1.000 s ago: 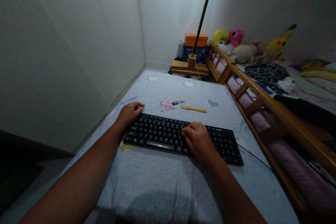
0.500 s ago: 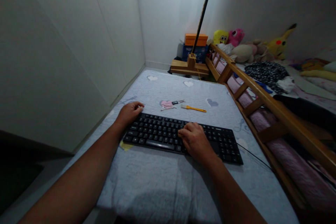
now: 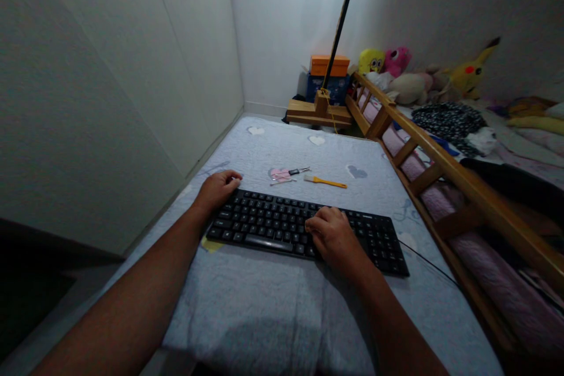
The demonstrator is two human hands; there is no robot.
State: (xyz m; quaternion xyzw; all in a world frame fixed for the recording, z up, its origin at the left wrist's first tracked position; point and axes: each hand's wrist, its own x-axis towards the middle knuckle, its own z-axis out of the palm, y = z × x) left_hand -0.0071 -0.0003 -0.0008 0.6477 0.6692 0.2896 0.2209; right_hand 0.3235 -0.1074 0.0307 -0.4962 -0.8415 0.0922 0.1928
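A black computer keyboard (image 3: 264, 224) lies across the patterned cloth in front of me. At its far left corner rests my left hand (image 3: 218, 189), fingers curled and touching the corner. My right hand (image 3: 330, 232) is over the keys right of the middle, its fingers pinched together. Whatever sits between those fingertips is small and mostly hidden. Behind the keyboard lie a brush with a yellow handle (image 3: 328, 182), a thin tool with a black grip (image 3: 294, 171) and a thin pale stick (image 3: 282, 181).
The keyboard's cable (image 3: 429, 259) runs off to the right. A wooden bed rail (image 3: 414, 129) borders the right side, with plush toys beyond it. A white cabinet (image 3: 132, 70) stands at left. At the far end is a wooden lamp base (image 3: 304, 110) beside an orange box (image 3: 329, 65).
My right hand has slid slightly to the right over the keys. A yellowish bit seen at its fingertips before is now barely visible. My left hand stays in place.
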